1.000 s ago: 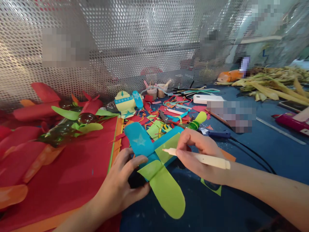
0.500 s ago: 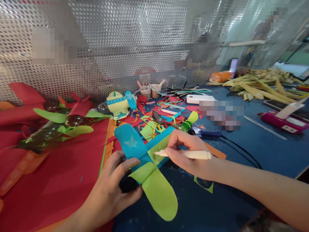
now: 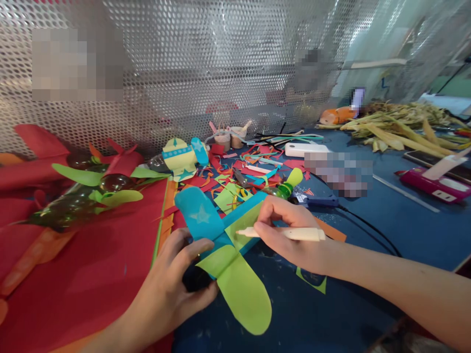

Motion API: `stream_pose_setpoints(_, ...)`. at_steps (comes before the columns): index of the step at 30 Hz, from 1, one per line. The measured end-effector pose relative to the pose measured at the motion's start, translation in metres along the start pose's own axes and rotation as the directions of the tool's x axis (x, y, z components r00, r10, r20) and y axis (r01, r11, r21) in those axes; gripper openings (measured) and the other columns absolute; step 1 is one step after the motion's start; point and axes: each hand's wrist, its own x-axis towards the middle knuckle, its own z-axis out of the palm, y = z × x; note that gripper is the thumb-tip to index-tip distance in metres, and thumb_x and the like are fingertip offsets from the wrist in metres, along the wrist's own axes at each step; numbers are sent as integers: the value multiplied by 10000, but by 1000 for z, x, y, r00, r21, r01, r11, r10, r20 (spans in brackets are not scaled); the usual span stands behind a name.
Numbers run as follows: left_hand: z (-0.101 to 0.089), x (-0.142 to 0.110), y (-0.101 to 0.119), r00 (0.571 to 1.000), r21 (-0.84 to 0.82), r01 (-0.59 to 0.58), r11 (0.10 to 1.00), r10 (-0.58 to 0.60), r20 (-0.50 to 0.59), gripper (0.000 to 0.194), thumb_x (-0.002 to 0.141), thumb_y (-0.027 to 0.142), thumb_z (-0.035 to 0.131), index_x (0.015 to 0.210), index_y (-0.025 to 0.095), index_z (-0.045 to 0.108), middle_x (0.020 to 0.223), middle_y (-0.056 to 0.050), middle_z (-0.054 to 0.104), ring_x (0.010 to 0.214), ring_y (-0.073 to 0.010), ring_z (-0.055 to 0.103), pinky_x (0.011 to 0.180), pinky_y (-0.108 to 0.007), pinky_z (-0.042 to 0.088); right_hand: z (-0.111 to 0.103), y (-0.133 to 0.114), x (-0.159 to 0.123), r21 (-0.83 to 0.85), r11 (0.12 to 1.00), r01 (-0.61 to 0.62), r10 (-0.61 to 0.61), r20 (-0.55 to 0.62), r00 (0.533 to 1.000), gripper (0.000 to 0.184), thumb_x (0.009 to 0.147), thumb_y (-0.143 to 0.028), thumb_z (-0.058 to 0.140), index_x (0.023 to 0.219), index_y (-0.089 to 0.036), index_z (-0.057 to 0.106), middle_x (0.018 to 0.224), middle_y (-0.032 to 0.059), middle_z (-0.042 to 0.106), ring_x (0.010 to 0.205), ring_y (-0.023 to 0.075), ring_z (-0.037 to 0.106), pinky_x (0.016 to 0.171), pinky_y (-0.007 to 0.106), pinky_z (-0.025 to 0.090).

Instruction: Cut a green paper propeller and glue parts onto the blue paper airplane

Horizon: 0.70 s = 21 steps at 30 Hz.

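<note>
A toy airplane (image 3: 211,238) of blue and green paper around a bottle lies tilted in front of me. One blue wing (image 3: 198,215) bears a pale star; the rounded green wing (image 3: 245,294) points toward me. My left hand (image 3: 184,274) grips the airplane's near end, fingers on top and thumb below. In my right hand (image 3: 289,230) is a cream-coloured marker (image 3: 303,234), held like a pen, with its tip at the green paper band on the airplane's body. The far end has a green bottle cap with a light green blade (image 3: 295,176).
Paper scraps (image 3: 235,184) cover the table beyond the airplane. Red paper (image 3: 103,264) and more bottle airplanes (image 3: 114,181) lie to the left. A corded blue tool (image 3: 320,201), a magenta device (image 3: 434,181) and dried husks (image 3: 390,132) are on the right. Perforated metal (image 3: 221,63) stands behind.
The marker's tip has shifted very slightly across the green band with my right hand. My left hand keeps its grip on the airplane; the camera view has moved a little.
</note>
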Motion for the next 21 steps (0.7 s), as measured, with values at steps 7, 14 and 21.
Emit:
stream_pose_setpoints(7, 0, -1, 1, 1000, -25, 29, 999, -29, 9, 412, 750, 202, 584, 1135, 244, 444, 992, -77, 477, 894, -230, 549, 719, -369, 518, 1, 1, 0, -7, 1000, -10, 10, 5, 1000, 190, 813, -170, 521, 668, -211, 406, 562, -64, 412, 483, 81, 367, 435, 206, 306)
stream_pose_setpoints(14, 0, 0, 0, 1000, -19, -8, 1000, 8, 15, 401, 748, 184, 583, 1124, 199, 446, 987, -91, 469, 885, -229, 540, 703, -357, 508, 0, 3, 0, -13, 1000, -15, 16, 43, 999, 185, 818, -170, 531, 676, -205, 418, 569, -62, 432, 489, 77, 376, 439, 198, 308)
stream_pose_setpoints(21, 1, -3, 0, 1000, -25, 21, 999, -21, 10, 412, 753, 188, 586, 1139, 219, 446, 996, -83, 470, 904, -230, 526, 724, -359, 498, 0, 3, 0, -15, 1000, -4, 4, 30, 1000, 189, 812, -164, 529, 670, -202, 410, 566, -64, 421, 484, 73, 370, 438, 191, 304)
